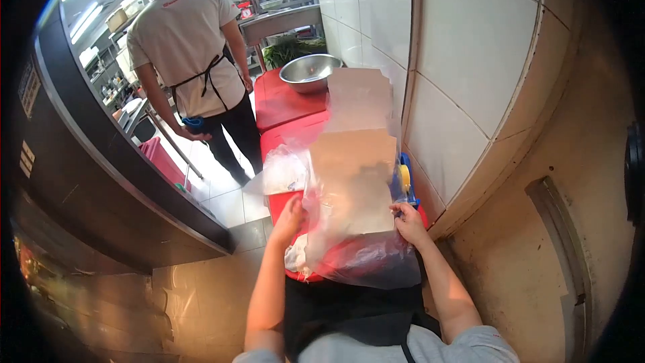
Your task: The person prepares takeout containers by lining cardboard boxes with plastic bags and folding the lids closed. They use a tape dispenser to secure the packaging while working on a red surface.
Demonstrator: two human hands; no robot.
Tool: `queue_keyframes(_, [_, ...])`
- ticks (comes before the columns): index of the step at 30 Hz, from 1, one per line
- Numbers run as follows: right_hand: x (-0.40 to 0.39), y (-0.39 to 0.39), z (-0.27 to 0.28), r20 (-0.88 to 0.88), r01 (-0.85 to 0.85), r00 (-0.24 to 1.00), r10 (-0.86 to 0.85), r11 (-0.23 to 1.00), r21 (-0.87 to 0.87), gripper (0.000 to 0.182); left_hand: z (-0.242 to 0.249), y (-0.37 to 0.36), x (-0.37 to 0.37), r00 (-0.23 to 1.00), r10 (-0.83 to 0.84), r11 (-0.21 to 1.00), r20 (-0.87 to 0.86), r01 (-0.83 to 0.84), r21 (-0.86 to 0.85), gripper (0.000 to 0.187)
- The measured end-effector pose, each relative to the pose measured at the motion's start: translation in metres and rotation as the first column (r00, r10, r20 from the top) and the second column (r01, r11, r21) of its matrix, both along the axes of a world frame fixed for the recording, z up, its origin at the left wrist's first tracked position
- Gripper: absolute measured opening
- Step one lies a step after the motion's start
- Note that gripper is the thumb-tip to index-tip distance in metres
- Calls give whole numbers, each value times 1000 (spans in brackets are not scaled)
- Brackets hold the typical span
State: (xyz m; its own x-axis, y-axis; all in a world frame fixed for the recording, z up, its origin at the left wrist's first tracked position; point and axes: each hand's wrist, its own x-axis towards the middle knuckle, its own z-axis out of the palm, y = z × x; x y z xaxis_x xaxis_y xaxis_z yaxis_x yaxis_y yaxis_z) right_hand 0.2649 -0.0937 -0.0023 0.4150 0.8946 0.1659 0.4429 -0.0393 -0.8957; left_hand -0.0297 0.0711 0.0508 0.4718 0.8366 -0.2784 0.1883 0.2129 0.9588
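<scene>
In front of me a flat brown cardboard sheet (353, 168) lies on a red surface, with clear plastic film (369, 265) around it and spreading past its near edge. My right hand (408, 224) pinches the film at the cardboard's near right corner. At the left edge of the film, my left hand (289, 223) has its fingers closed and appears to grip the plastic; the exact contact is hard to see. A crumpled clear plastic bag (285, 171) lies beyond my left hand. Farther off is a second cardboard piece (361, 94), also on plastic.
A steel bowl (310, 74) stands on the far red lid (285, 102). Blue and yellow items (405, 178) sit between the cardboard and the tiled wall (447, 128) on my right. At the left, a person (191, 54) stands facing away, beyond a dark panel (101, 154).
</scene>
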Motion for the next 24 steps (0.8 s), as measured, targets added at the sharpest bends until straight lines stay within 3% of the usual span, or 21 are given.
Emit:
queue_keyframes(2, [0,-2,4,-6,26,1000,-26,998,-59,29,-12,-24,-9,995,-70,998,71,69,13,56])
queue_keyframes(4, [1,-1,0,25,19,999,-21,998,54,28,-14,-39,-11,984,-129,992,126,128,19,53])
queue_keyframes(5, [0,1,-1,39,14,999,-19,993,118,27,-17,-41,-10,974,-201,974,100,188,125,45])
queue_keyframes(8, [-6,-3,9,31,64,997,-66,997,40,30,-8,-40,-11,936,-312,949,165,316,2,45])
queue_keyframes(9, [-6,-1,5,31,71,997,-73,996,57,31,-3,-49,-15,793,-241,910,560,385,-153,47])
queue_keyframes(12, [3,1,-17,11,71,997,-72,996,61,34,-13,-67,-27,852,-387,922,354,356,150,53])
queue_keyframes(14, [0,-1,-5,58,75,995,-77,996,37,34,-15,-73,-38,921,-383,918,66,372,134,47])
queue_keyframes(16, [6,2,-14,-39,70,997,-71,997,-8,34,-20,-80,-48,901,-368,914,-231,396,90,41])
queue_keyframes(17, [5,3,-15,-89,76,993,-78,997,-31,34,-31,-82,-52,928,-347,910,-134,368,193,28])
queue_keyframes(20, [2,0,-7,-55,62,997,-62,998,10,32,-52,-81,-55,948,-95,993,303,70,94,23])
queue_keyframes(24, [1,-9,-3,-304,-78,950,73,997,-4,52,-62,-79,-44,998,63,989,-31,-58,138,21])
